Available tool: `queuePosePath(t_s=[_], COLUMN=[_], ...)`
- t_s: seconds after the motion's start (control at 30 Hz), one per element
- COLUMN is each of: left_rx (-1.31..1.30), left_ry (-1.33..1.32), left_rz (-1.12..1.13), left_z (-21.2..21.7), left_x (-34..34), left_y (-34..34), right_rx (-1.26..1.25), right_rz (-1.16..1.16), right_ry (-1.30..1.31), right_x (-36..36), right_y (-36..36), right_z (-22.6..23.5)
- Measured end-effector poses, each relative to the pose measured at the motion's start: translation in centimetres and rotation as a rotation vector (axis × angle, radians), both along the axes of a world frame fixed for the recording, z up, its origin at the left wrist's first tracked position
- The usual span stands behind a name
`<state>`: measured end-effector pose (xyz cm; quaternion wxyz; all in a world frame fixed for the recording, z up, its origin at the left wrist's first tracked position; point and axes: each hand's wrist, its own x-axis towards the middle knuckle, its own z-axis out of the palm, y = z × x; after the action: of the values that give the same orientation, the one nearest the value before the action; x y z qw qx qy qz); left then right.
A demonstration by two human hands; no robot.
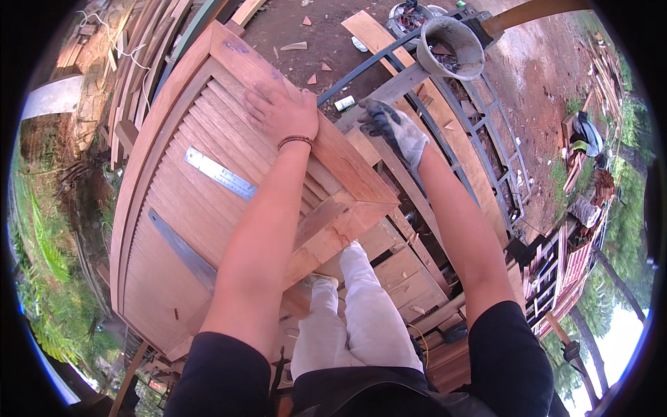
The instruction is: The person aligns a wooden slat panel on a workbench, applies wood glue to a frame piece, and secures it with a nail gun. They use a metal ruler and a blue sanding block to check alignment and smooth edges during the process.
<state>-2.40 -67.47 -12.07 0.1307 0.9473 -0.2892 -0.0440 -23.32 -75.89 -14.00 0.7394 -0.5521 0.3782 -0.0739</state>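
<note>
Louvred wooden door (208, 160) | under left hand (281, 111) fingers (spread flat) | gloved right hand (396, 128) gripping grey plank (389, 90)

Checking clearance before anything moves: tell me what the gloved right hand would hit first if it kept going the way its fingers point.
The right hand points up-left, toward the dark metal bar just beyond the fingertips. Likely that comes first, though depth is unclear.

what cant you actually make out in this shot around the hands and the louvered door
- Head view: right hand wears a glove; its grip on the metal frame is unclear.
- Left hand covers part of the wooden louvered door.
- Bucket contents: too small.
- Steel ruler markings: too small.
</note>
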Motion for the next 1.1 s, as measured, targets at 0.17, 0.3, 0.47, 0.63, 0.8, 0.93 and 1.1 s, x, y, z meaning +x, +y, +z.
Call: queuePosePath(t_s=[0.17, 0.3, 0.47, 0.63, 0.8, 0.93, 1.1], left_rx=[-0.001, -0.020, -0.012, -0.190, -0.349, -0.285, -0.270], left_ry=[0.036, 0.034, 0.091, 0.262, 0.376, 0.368, 0.321], left_rz=[0.003, 0.007, -0.020, -0.320, -0.237, -0.066, -0.149], left_z=[0.2, 0.2, 0.2, 1.4, 5.2, 5.8, 5.6], left_x=[-0.4, -0.1, 0.4, 3.7, 1.3, -3.0, -4.8], left_y=[-0.2, -0.3, 0.5, 6.9, 23.5, 34.8, 30.1], right_rx=[-0.409, -0.495, -0.696, -1.089, -1.311, -1.081, -0.769], right_rz=[0.161, 0.410, 0.428, 0.386, 0.156, -0.001, 0.100], right_ry=[0.362, 0.526, 0.568, 0.555, 0.579, 0.579, 0.682], right_x=[3.8, 5.0, 5.2, 5.6, 4.3, 2.6, 2.7], right_y=[4.2, 4.4, 5.4, 7.0, 9.9, 12.8, 9.6], right_z=[-0.3, 3.7, 5.5, 4.4, 2.7, 2.1, 3.0])
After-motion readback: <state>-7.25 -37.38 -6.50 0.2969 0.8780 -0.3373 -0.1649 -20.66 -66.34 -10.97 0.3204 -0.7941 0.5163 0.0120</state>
